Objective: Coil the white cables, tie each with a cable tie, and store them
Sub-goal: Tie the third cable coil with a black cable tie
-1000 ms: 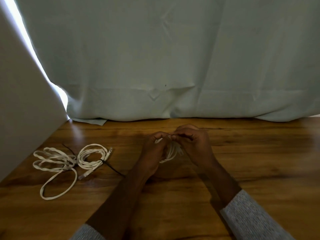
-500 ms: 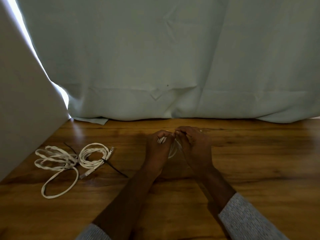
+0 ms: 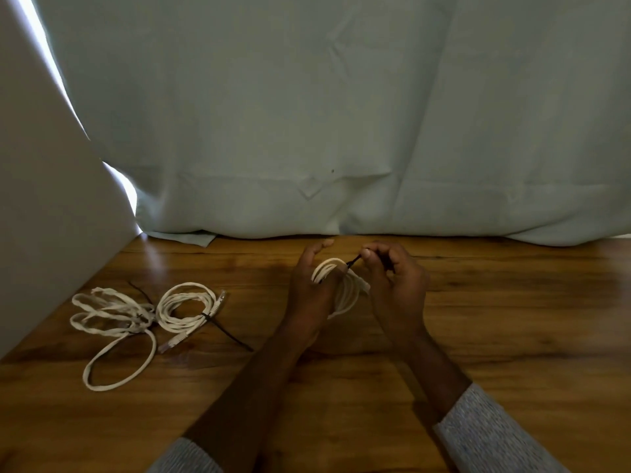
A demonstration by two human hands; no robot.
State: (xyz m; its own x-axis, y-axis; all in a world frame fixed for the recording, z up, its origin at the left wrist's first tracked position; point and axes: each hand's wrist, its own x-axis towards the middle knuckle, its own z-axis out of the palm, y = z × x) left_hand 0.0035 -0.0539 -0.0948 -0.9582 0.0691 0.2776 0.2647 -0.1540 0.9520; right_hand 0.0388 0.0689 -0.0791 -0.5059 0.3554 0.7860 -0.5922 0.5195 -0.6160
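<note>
My left hand grips a coiled white cable held upright above the wooden table. A black cable tie runs from the top of that coil to my right hand, which pinches its free end between thumb and fingers. On the table to the left lies a second coiled white cable bound with a black tie whose tail trails to the right. Farther left a flat white cable lies in loose loops, with a black tie near its middle.
A pale curtain hangs along the table's far edge. A light grey wall closes off the left side. Bare wood stretches to the right and toward me.
My hands have drawn apart: the right hand moved right and now pulls the black tie's end away from the coil. The coil shows more plainly in my left hand.
</note>
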